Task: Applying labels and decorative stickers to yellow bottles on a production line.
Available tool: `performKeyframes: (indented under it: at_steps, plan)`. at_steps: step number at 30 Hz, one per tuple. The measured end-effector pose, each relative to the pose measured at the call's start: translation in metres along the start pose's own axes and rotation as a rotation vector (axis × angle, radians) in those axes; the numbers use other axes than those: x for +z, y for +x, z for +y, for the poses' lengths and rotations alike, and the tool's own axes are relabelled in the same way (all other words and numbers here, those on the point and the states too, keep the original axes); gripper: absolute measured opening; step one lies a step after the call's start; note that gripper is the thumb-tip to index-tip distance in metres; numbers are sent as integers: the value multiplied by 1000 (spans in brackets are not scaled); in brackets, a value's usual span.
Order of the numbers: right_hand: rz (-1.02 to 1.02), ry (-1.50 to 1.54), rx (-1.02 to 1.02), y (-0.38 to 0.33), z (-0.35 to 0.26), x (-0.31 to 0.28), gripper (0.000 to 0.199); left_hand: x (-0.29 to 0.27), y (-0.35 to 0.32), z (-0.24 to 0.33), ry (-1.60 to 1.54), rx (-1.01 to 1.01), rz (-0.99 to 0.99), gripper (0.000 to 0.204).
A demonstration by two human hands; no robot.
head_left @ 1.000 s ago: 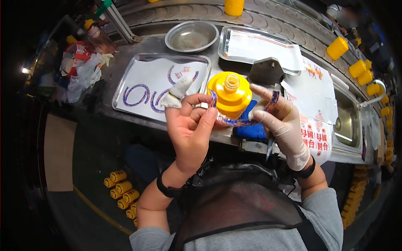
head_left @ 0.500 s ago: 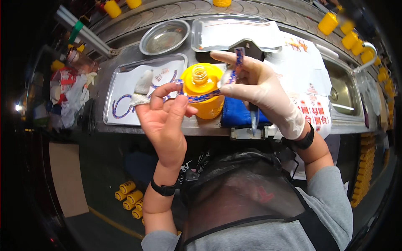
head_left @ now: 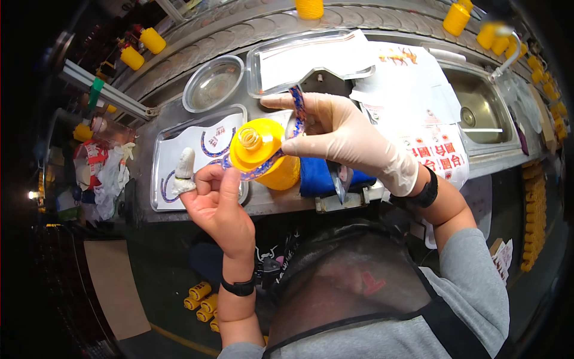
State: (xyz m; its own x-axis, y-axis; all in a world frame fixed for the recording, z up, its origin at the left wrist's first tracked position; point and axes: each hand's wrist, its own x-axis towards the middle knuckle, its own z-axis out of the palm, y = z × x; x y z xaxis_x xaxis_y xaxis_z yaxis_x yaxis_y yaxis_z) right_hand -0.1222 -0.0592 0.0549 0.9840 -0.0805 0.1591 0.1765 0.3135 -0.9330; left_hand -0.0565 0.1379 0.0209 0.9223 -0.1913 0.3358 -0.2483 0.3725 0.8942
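Steel counter (head_left: 179, 128), curved by the lens, with a sink (head_left: 478, 110) at its right end and dark floor below.

On the counter: a round metal bowl (head_left: 213, 84); a flat tray (head_left: 311, 57) holding white sheets; a second tray (head_left: 179, 158) holding curved blue-and-white label strips; a blue cloth (head_left: 320, 176) at the front edge; printed white sheets (head_left: 427, 128) beside the sink.

Yellow bottle (head_left: 266, 154), uncapped, held above the counter's front edge between the two hands, tilted with its open neck toward the viewer.

Left hand (head_left: 218, 200), bare, one finger wrapped in white tape; fingers curled around the bottle's lower left side, touching a label strip (head_left: 254, 173) that runs around the shoulder.

Right hand (head_left: 344, 137), in a pale glove; thumb and forefinger pinched on the strip's free end, lifted above the bottle, other fingers spread.

More yellow bottles (head_left: 143, 48) stand along the back ledge and lie on the floor (head_left: 200, 296).
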Motion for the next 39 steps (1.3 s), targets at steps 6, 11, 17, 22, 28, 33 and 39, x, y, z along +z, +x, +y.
performKeyframes:
  at_steps: [6, 11, 17, 22, 28, 33, 39]
  plan:
    - [23, -155, 140, -1, 2, -8, 60, 9, -13, -8, 15, 53, 40, 67]
    - [40, -294, 87, 4, -1, -9, 65, 7, -14, -17, 76, 152, 6, 71]
    - [68, -353, 142, 10, -3, -18, 66, 7, -12, -27, -14, 110, 27, 73]
    - [94, -325, 140, 19, 1, -17, 68, 6, -12, -30, -65, 79, 45, 73]
    - [109, -150, 216, 23, 3, -19, 60, 4, -13, -32, -95, 68, 36, 45]
    - [95, -58, 267, 18, 10, -12, 72, 6, -15, -24, -154, 1, 51, 37]
    - [130, -193, 213, 13, 9, -5, 86, 0, -17, -25, -211, -10, 78, 38]
